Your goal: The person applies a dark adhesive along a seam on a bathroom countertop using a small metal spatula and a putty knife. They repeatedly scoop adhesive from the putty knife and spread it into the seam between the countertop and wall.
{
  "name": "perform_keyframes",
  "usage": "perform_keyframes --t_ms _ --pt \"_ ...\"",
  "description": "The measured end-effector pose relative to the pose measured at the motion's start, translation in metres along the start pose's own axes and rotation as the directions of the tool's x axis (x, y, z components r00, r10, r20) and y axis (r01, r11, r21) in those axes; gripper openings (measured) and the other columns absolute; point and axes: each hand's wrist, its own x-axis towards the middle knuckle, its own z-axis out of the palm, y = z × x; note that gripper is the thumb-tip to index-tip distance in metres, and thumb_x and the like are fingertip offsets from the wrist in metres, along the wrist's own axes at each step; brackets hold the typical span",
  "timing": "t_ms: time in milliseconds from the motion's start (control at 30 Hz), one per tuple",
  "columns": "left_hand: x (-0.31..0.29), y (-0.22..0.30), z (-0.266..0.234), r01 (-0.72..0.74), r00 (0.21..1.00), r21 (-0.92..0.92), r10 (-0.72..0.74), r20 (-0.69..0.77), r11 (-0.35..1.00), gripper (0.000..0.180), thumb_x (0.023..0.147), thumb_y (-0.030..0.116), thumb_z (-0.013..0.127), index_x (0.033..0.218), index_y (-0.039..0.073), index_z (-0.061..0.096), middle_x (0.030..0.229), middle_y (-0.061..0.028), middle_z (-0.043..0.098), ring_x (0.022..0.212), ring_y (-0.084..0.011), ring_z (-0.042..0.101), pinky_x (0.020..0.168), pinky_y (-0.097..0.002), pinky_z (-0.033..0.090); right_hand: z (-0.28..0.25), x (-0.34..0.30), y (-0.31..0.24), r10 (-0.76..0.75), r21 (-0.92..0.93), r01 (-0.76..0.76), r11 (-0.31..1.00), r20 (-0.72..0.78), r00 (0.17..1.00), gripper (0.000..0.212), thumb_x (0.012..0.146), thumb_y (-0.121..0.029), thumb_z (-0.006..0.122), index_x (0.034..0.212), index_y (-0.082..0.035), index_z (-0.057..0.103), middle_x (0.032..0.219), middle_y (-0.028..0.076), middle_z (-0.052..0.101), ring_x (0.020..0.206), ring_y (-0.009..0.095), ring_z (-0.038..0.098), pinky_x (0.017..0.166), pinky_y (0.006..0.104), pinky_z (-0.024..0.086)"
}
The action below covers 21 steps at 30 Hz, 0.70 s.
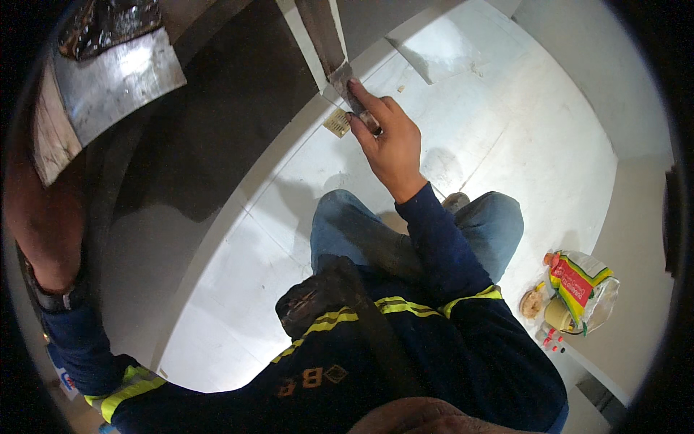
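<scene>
Head view: the right hand (396,141) pinches a small grey metal scraper (343,78) at the foot of a white-edged brown strip (320,32), just beside a square brass-coloured drain grate (336,123). The left hand (47,224), fingers hidden, holds a broad silver metal plate (119,83) bearing glossy dark paste (108,27). Well apart, rightward, sits a colourful plastic bag (578,286).

The person wore a navy long-sleeved top (499,354) with yellow-and-silver reflective bands (408,307) and orange chest markings (335,373), blue jeans (350,235), and a dark wristband (52,299).
</scene>
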Motion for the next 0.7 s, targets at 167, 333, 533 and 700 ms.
perform_keyframes --t_ms 167,333,533,700 --pt "-0.004 -0.018 -0.025 0.075 0.996 -0.108 -0.07 0.047 0.991 0.06 0.097 0.015 0.049 0.152 0.008 0.026 0.155 -0.0114 0.031 0.142 -0.024 0.031 0.117 -0.0372 0.028 -0.002 -0.013 0.005 0.012 0.103 -0.009 0.995 -0.023 1.0 0.042 0.088 -0.021 0.067 0.129 -0.014 0.06 0.091 0.008 0.063 0.069 0.022 0.06 0.064 0.0341 0.05" --pt "-0.007 -0.024 -0.024 0.01 0.999 0.081 -0.012 0.034 0.997 0.055 0.1 0.022 0.038 0.152 0.009 0.026 0.156 -0.0116 0.028 0.143 -0.0248 0.029 0.117 -0.0397 0.027 -0.002 -0.016 0.001 0.173 0.535 -0.167 0.828 0.039 0.984 0.039 0.097 -0.023 0.056 0.132 -0.006 0.054 0.09 0.008 0.066 0.068 0.012 0.054 0.061 0.0271 0.046" --pt "-0.005 -0.024 -0.019 -0.024 1.0 0.236 0.024 0.003 0.971 0.061 0.097 0.037 0.038 0.152 0.013 0.028 0.155 -0.0119 0.03 0.142 -0.0306 0.032 0.114 -0.0473 0.033 -0.016 -0.005 0.001 0.314 0.726 -0.412 0.55 0.278 0.908 0.028 0.099 -0.019 0.052 0.123 -0.004 0.055 0.079 0.003 0.062 0.061 0.006 0.048 0.055 0.0214 0.039" --pt "0.003 -0.027 -0.032 -0.319 0.947 0.62 0.257 0.19 0.717 0.081 0.075 -0.008 0.071 0.147 0.008 0.037 0.147 -0.0113 0.044 0.135 -0.0256 0.044 0.114 -0.0358 0.034 -0.031 0.006 -0.005 0.309 0.654 -0.39 0.648 0.243 0.92 0.019 0.096 -0.012 0.054 0.111 -0.001 0.058 0.076 0.001 0.06 0.061 0.006 0.05 0.055 0.0215 0.041"
